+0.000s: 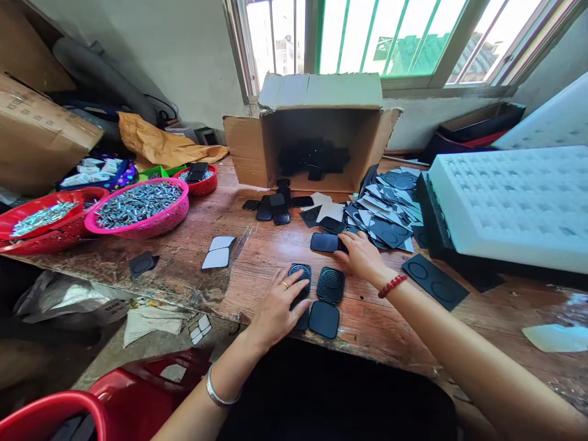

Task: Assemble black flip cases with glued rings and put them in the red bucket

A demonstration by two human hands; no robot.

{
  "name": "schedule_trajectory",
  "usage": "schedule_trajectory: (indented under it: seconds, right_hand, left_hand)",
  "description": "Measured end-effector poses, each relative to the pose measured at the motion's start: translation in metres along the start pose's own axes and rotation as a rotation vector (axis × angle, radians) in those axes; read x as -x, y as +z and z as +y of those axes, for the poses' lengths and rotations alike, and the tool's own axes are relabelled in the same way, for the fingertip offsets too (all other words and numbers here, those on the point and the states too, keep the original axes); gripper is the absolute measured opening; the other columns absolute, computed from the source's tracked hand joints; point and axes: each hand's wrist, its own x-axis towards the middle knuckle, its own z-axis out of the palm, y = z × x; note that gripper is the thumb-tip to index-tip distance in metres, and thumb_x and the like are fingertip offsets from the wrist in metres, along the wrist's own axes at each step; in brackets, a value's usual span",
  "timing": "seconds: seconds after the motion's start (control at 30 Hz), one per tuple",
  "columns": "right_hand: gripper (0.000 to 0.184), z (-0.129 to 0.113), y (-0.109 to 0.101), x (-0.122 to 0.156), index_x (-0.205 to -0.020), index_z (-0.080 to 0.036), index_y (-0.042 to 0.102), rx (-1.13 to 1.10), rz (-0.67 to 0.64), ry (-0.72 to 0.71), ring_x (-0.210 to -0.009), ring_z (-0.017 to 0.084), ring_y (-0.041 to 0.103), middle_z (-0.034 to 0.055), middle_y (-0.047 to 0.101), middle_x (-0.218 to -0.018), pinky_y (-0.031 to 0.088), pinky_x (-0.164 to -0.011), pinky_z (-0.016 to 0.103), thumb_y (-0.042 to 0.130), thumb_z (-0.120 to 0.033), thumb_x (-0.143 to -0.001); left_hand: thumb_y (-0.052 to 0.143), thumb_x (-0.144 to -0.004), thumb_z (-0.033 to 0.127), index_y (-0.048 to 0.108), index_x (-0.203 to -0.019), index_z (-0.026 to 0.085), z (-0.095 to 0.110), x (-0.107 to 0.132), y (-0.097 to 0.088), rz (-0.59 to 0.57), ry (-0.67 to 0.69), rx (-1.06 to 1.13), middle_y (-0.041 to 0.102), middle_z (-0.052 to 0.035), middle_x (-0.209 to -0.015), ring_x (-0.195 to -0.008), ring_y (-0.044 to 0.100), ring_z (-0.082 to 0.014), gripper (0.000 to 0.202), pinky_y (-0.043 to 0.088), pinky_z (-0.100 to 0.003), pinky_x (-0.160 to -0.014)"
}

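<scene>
My left hand (278, 305) lies with spread fingers over an opened black hinged case (301, 271), which has a ribbed round pattern on its upper half. Beside it on the wooden table, a second case of the same kind (330, 285) is opened flat, its smooth square half nearest me. Farther up, my right hand (361, 252) pinches the right end of a flat black case (323, 242). Part of that case is hidden by the fingers. Close by the right hand are a ribbed black piece (333, 225) and a heap of dark and white adhesive sheets (390, 208).
An open cardboard box (245, 150) holding black pieces faces me at the back. More black cases (275, 208) lie before it. Left stand a pink basket of small metal parts (138, 205) and a red basket (41, 220). White foam trays (514, 202) stand right.
</scene>
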Motion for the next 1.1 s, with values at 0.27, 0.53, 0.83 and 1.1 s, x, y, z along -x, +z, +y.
schedule_trajectory:
  seconds: [0.27, 0.53, 0.83, 1.1]
  right_hand:
    - [0.024, -0.008, -0.018, 0.013, -0.104, -0.014, 0.066, -0.004, 0.011, -0.008, -0.101, 0.028, 0.058, 0.0162, 0.068, -0.107, 0.048, -0.087, 0.038, 0.044, -0.014, -0.094]
    - [0.059, -0.006, -0.024, 0.107, -0.137, -0.013, 0.037, -0.801, -0.088, 0.443, -0.047, 0.018, 0.054, -0.0056, 0.057, -0.057, 0.039, -0.043, 0.026, 0.053, -0.037, -0.085]
    - [0.042, -0.051, -0.028, 0.129, -0.132, -0.012, 0.052, -0.066, -0.243, 0.445, -0.081, 0.031, 0.074, 0.0158, 0.075, -0.095, 0.051, -0.065, 0.036, 0.051, -0.034, -0.096]
    - [0.037, -0.053, -0.023, 0.120, -0.130, -0.015, 0.054, 0.002, -0.224, 0.390, -0.076, 0.030, 0.074, 0.0120, 0.075, -0.083, 0.050, -0.061, 0.034, 0.048, -0.036, -0.100]
  left_hand:
    - [0.058, -0.092, 0.053, 0.055, -0.138, 0.026, 0.033, -0.002, 0.015, -0.168, 0.100, -0.096, 0.050, -0.0074, -0.150, -0.147, 0.027, -0.0379, 0.055, 0.024, -0.066, -0.117]
    - [0.061, -0.092, 0.046, 0.056, -0.137, 0.024, 0.038, 0.005, 0.017, -0.138, 0.009, -0.090, 0.052, -0.0087, -0.148, -0.146, 0.032, -0.0355, 0.051, 0.024, -0.063, -0.119]
    - [0.067, -0.089, 0.040, 0.058, -0.136, 0.025, 0.041, 0.003, 0.016, -0.141, -0.008, -0.088, 0.054, -0.0086, -0.147, -0.144, 0.035, -0.0350, 0.050, 0.026, -0.062, -0.118]
    - [0.070, -0.087, 0.036, 0.060, -0.133, 0.021, 0.041, -0.001, 0.012, -0.148, 0.018, -0.127, 0.054, -0.0116, -0.146, -0.144, 0.036, -0.0369, 0.050, 0.030, -0.063, -0.117]
